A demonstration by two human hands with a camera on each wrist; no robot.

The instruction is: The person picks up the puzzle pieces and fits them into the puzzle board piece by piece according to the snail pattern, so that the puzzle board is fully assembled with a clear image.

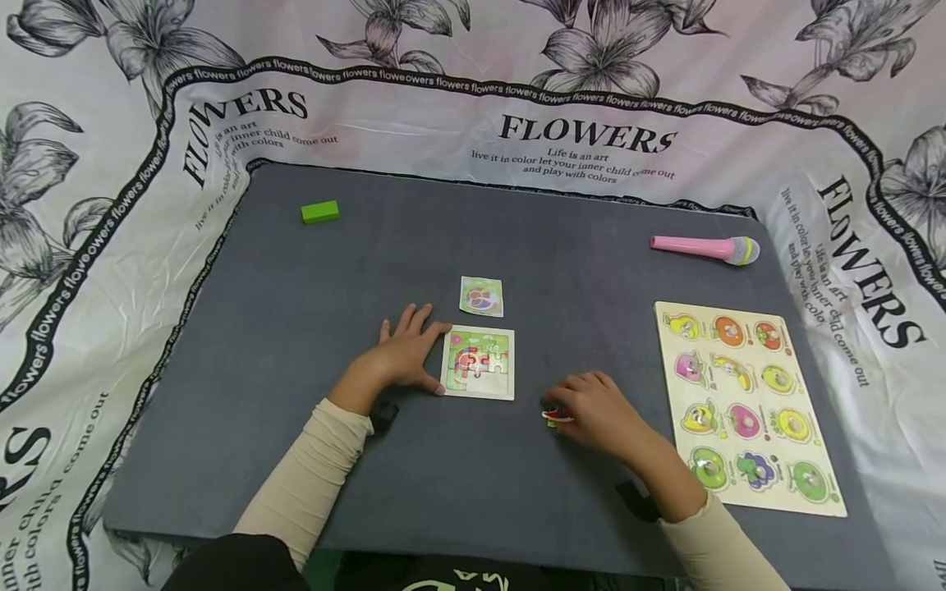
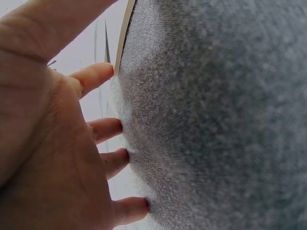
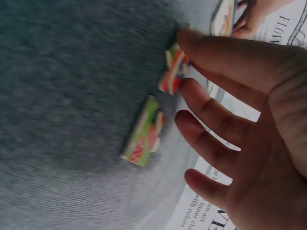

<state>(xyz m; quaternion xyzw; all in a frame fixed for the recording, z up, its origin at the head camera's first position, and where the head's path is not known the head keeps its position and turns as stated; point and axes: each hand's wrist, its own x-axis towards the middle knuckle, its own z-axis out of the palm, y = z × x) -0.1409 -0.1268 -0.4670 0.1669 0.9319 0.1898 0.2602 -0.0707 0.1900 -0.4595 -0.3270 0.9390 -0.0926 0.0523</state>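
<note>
A small square puzzle tray lies mid-table, with several jigsaw pieces fitted along its left side and top. My left hand spreads over the table, its thumb and index fingertips at the tray's left edge; the left wrist view shows the fingers extended. To the right of the tray, my right hand reaches down, thumb and index pinching a red and green puzzle piece. Another puzzle piece lies on the cloth beside those fingers. Above the tray rests a small picture card.
A board of fruit pictures lies on the right, partly under the right forearm. Behind it is a pink toy microphone. One green block sits at the far left. Flower-printed cloth surrounds the grey tabletop.
</note>
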